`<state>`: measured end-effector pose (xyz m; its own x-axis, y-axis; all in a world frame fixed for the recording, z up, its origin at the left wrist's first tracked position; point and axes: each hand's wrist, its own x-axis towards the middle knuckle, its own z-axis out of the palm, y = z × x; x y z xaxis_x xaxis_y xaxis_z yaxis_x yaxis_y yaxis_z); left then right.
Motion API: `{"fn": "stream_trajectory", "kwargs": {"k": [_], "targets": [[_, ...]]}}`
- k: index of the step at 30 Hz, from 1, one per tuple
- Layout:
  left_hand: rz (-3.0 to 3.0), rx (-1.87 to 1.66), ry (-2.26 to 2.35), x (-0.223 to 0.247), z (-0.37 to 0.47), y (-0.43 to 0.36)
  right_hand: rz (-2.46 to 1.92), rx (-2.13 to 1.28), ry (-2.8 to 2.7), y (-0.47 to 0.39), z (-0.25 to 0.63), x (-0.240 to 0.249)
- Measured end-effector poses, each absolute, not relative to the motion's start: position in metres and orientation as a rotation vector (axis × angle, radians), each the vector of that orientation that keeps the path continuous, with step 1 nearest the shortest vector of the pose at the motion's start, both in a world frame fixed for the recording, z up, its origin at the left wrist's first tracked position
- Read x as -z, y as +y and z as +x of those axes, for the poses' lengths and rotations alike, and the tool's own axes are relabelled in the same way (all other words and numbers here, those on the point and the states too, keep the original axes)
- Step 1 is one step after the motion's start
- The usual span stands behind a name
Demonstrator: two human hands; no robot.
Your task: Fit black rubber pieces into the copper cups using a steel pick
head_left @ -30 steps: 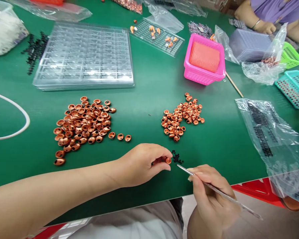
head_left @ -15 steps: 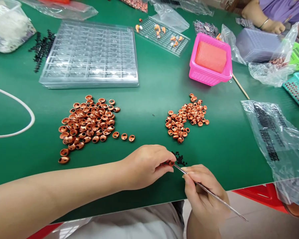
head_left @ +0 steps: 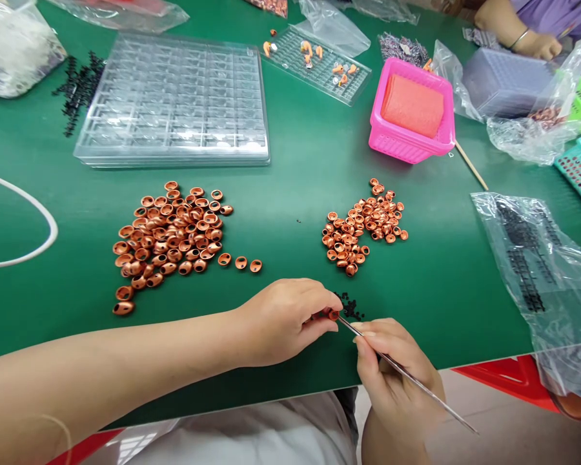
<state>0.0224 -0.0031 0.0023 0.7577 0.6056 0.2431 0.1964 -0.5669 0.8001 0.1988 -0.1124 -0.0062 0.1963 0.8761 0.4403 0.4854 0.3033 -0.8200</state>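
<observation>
My left hand (head_left: 290,320) pinches a small copper-coloured cup-shaped part (head_left: 334,316) between thumb and fingertips near the table's front edge. In my right hand (head_left: 399,374) is a thin metal rod-like tool (head_left: 426,382), gripped like a pen; its tip meets the copper part. Whether the tip carries anything is too small to tell. Just beyond the fingers lie tiny black pieces (head_left: 352,307), partly hidden by my left hand. A large pile of copper parts (head_left: 169,236) spreads to the left, with three lying apart in a row. A second pile of copper parts (head_left: 363,226) sits beyond my hands.
Stacked clear trays (head_left: 174,103) stand at the back left, beside black strips (head_left: 77,90). A pink basket (head_left: 407,145) holds an orange-red block. A plastic bag (head_left: 556,278) with black parts hangs over the right edge. Across the table another person's hand (head_left: 542,45) rests near a translucent box.
The view has shifted slightly. Both hands keep nearly the same pose, with the tool tip still at the copper part.
</observation>
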Motion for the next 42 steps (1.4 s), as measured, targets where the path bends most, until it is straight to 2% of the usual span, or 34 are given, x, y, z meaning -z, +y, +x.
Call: {"fn": "stream_trajectory", "kwargs": {"k": [20,42], "targets": [[2.14,-0.673,0.587,-0.0023,0.0219,-0.003,-1.294,-0.347,-1.541,-0.1116,0.1998,0.0053],[2.143,-0.633,0.596,-0.0027,0.0226,-0.0025,-1.315,-0.392,-1.52,-0.1121,0.2001,0.0052]]}}
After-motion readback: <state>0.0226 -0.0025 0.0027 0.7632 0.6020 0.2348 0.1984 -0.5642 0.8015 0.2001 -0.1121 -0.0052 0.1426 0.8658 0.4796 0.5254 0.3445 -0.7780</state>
